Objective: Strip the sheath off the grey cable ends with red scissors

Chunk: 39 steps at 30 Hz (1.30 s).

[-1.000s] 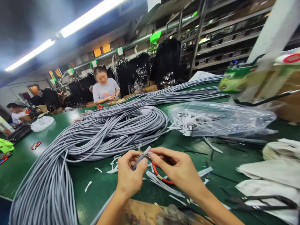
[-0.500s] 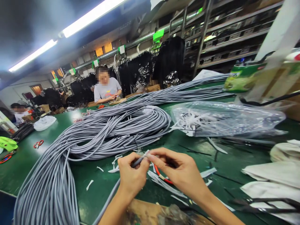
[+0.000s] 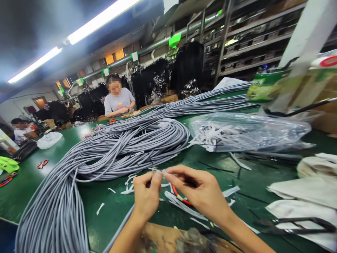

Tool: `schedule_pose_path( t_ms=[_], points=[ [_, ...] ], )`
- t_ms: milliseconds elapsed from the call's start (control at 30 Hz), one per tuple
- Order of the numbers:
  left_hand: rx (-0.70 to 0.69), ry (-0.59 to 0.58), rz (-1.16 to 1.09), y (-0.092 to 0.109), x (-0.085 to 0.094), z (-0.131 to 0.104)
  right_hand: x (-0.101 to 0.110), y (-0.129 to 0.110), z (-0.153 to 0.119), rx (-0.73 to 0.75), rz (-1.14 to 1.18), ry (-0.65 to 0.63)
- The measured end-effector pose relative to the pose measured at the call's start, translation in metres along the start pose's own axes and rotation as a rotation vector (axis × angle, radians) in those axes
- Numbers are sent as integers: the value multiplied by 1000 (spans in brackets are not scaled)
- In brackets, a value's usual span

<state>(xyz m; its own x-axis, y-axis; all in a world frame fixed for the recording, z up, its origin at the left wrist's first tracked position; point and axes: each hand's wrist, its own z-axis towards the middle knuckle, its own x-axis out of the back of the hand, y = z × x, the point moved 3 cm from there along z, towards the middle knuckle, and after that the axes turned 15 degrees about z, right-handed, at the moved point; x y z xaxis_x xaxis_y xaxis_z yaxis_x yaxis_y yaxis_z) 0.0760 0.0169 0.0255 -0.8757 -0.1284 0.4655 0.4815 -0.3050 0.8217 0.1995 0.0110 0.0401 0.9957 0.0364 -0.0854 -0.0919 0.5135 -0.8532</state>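
Observation:
My left hand (image 3: 147, 195) is closed around the end part of a grey cable (image 3: 122, 226), which runs down beside my forearm to the bottom edge. The cable's tip is mostly hidden behind my thumb and fingers. Close against it, my right hand (image 3: 198, 186) pinches a small whitish bit (image 3: 163, 172) at the cable's end; whether this is tape or the cable's inside I cannot make out. Under the right hand lies a tool with red handles (image 3: 181, 197), partly covered. White strips (image 3: 181, 207) are scattered around it on the green table (image 3: 92, 196).
Large bundles of grey cable (image 3: 110, 151) sprawl across the table. A clear plastic bag (image 3: 263, 130) of white strips lies at right, with pale cloth gloves (image 3: 305, 189) and black-handled pliers (image 3: 297, 225) nearer me. Red-handled scissors (image 3: 42, 164) rest at left. Another person (image 3: 119, 102) sits across the table.
My left thumb has come up over the cable tip, which showed between my hands before. The fingers of both hands stay close together. The view has shifted slightly.

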Motion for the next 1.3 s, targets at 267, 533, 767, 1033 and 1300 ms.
schedule_pose_path(
  t_ms=[267,533,767,1033,1300],
  points=[
    [88,-80,-119,-6,-1,2,-2,5,2,-7,-77,-23],
    [141,-128,-248,-3,3,6,-2,8,1,30,-166,-154],
    [264,-113,-184,-7,3,7,-5,3,-1,141,-229,-221],
    [259,-321,-336,-3,-2,6,-4,6,2,78,-245,-195],
    [293,-301,-493,-8,-5,7,8,9,8,0,-119,115]
  ],
)
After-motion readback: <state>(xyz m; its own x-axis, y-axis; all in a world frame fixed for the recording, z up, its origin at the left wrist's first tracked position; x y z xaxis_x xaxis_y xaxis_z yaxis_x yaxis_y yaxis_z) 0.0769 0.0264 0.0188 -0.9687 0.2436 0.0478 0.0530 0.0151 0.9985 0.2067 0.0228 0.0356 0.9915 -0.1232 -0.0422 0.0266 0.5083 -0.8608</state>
